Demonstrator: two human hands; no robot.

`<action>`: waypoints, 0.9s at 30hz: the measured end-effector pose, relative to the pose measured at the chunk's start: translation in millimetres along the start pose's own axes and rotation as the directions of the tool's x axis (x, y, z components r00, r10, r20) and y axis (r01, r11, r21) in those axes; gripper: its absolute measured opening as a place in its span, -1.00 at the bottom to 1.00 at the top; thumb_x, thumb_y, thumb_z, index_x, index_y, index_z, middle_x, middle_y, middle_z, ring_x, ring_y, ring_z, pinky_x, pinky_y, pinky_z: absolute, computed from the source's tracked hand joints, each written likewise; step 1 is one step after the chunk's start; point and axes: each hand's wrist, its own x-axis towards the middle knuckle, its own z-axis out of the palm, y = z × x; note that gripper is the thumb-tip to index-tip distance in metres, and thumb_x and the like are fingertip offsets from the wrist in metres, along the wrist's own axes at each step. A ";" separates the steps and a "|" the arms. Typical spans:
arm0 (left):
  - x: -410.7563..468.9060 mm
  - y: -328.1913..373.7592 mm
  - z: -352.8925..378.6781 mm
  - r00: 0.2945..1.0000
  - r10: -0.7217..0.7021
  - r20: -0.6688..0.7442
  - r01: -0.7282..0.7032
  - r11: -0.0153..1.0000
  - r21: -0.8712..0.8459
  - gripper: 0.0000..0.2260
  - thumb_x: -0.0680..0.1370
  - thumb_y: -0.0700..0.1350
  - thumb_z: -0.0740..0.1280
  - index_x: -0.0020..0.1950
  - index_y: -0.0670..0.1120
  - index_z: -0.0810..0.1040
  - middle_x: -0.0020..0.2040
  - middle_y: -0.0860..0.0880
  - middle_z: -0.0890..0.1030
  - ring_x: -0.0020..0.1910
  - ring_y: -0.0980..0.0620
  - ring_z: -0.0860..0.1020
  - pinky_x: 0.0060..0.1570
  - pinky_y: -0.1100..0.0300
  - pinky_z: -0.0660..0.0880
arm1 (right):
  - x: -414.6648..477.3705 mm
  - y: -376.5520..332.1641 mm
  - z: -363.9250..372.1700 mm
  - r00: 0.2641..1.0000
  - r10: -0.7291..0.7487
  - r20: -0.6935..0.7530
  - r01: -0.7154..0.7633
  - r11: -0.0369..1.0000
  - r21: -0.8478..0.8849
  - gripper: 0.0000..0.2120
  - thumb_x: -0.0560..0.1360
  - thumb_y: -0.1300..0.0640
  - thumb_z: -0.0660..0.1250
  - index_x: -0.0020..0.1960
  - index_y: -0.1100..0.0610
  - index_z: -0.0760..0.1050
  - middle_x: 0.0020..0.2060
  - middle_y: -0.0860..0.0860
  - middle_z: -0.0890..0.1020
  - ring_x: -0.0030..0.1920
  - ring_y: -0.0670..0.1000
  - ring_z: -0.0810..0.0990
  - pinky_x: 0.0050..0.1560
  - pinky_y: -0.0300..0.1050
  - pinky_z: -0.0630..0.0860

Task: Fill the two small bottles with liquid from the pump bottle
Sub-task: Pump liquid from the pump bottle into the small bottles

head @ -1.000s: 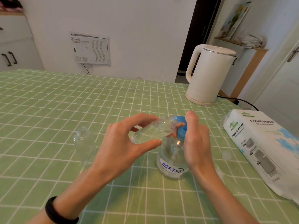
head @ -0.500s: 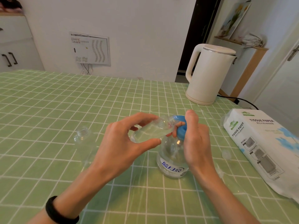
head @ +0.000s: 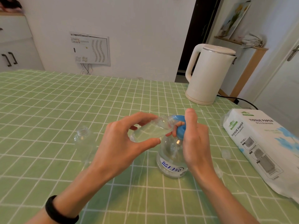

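**Pumping goes on, first small bottle partly filled**

Over the last second almost nothing had shifted. The left hand [head: 123,143] kept the first small bottle [head: 148,131] pinched between thumb and fingers, tipped on its side with its mouth at the spout. The right hand [head: 195,143] stayed wrapped round the blue pump head [head: 180,126], thumb on top. That steadiness suggested the filling step was still under way, not finished.

The held bottle was clear plastic and showed pale liquid lying along its lower side; how full it was could not be told. The pump bottle [head: 171,159] stood upright on the green checked tabletop [head: 64,102], toward the near right, its clear body looking mostly empty.

The second small bottle [head: 82,138] stood uncapped and apparently empty, well to the left, so about half the task probably remained. A small clear cap [head: 226,154] lay near the right edge, just beside the tissue pack [head: 262,143].
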 end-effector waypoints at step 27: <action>-1.0 -3.2 0.9 1.000 -0.018 0.012 0.017 0.999 0.028 -0.56 0.38 -0.01 0.62 0.24 0.15 0.66 0.07 0.27 0.70 0.11 0.19 0.65 0.09 0.21 0.54 | 0.0 -3.6 -1.1 0.999 -0.026 0.029 0.026 1.000 -0.008 -0.50 0.52 -0.10 0.05 -0.51 0.05 0.44 -0.54 0.08 0.48 -0.49 -0.12 0.37 -0.40 -0.25 0.33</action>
